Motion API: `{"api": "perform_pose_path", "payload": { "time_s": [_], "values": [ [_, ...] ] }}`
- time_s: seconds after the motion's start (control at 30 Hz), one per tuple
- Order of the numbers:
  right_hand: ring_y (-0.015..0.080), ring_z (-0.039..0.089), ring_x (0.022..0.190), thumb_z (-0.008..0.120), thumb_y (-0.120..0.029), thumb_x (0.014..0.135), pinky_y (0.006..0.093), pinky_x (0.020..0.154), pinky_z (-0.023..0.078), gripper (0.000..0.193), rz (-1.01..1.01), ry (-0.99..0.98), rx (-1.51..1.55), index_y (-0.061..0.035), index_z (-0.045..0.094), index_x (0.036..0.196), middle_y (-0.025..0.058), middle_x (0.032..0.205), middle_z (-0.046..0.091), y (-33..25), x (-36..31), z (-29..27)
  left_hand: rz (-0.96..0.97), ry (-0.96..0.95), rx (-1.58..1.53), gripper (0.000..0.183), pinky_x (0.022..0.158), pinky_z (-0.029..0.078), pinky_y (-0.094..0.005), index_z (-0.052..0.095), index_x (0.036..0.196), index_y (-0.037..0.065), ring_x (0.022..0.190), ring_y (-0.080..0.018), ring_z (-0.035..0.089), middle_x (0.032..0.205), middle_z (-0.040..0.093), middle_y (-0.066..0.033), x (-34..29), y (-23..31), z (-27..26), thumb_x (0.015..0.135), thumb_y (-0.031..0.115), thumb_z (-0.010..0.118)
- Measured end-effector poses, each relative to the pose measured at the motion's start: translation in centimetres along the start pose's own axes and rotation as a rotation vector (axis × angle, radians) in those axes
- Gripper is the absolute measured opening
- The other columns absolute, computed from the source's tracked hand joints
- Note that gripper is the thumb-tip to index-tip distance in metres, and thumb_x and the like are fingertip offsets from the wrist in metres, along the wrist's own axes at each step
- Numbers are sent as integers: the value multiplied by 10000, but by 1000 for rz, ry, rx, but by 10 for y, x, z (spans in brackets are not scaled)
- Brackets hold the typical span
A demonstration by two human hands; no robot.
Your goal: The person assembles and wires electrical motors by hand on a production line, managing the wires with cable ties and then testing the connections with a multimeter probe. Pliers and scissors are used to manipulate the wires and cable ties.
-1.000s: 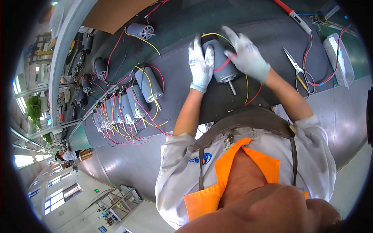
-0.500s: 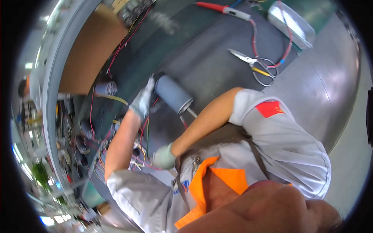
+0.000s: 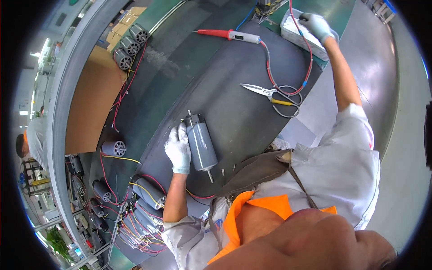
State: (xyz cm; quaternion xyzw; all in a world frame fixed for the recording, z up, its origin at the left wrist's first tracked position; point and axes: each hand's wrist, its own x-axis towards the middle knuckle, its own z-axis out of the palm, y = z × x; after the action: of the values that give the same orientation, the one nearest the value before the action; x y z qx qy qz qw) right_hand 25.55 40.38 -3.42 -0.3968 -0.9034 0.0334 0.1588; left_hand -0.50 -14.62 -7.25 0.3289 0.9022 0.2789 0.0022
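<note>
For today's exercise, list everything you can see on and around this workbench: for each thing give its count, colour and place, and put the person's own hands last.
Grey motor: one, grey cylinder with a shaft, mid-bench on the dark mat.
Dark mat: one, black, covering the bench middle.
Scissors: one, silver blades, grey and yellow handles, right of centre.
Soldering iron: one, red handle, top of the mat.
Tray: one, clear, top right.
Wired motors: several, grey with red and yellow wires, lower left.
Motors on end: three, grey, top left.
Cardboard sheet: one, brown, left.
Left hand: white glove, resting against the grey motor.
Right hand: white glove, at the tray.
</note>
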Motion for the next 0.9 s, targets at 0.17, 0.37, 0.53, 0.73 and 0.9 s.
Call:
{"api": "perform_pose_path", "payload": {
  "time_s": [0.17, 0.37, 0.53, 0.73, 0.9],
  "values": [
    [389, 674, 921, 582, -240, 891, 449, 836, 530, 212, -226, -78, -294, -62, 696, 918, 233, 938, 699, -3, 32, 58, 100, 2, 133, 265, 692, 536, -441, 691, 1050, 48, 766, -376, 688, 891, 704, -205, -30, 16, -6, 986, 276, 572],
    [410, 657, 913, 652, -233, 845, 480, 797, 512, 212, -215, -164, -147, -54, 664, 958, 223, 922, 690, 25, 47, 69, -73, -50, 24, 263, 670, 525, -461, 679, 1063, 69, 765, -396, 682, 877, 687, -224, -59, 33, -9, 993, 293, 561],
    [421, 645, 910, 678, -223, 828, 470, 790, 503, 221, -207, -163, 4, -63, 674, 981, 214, 952, 690, 34, 49, 60, -1, -79, 60, 276, 664, 523, -471, 667, 1093, 72, 765, -399, 682, 874, 687, -224, -60, 30, -14, 994, 307, 561],
    [71, 554, 690, 621, -224, 980, 237, 627, 448, 191, 148, 152, 653, -101, 726, 1082, -7, 802, 664, 49, 32, -7, 86, -355, -80, 327, 753, 527, -452, 662, 1090, 23, 859, -407, 681, 912, 687, -242, -44, 22, -42, 976, 322, 593],
    [107, 598, 749, 626, -223, 966, 263, 674, 482, 271, -73, 110, 1134, -20, 673, 1141, 69, 932, 698, -124, -68, -91, -338, -926, -331, 508, 588, 405, -329, 647, 832, -31, 671, -78, 438, 687, 498, 16, -6, 26, -83, 964, 460, 629]
  ]
}}
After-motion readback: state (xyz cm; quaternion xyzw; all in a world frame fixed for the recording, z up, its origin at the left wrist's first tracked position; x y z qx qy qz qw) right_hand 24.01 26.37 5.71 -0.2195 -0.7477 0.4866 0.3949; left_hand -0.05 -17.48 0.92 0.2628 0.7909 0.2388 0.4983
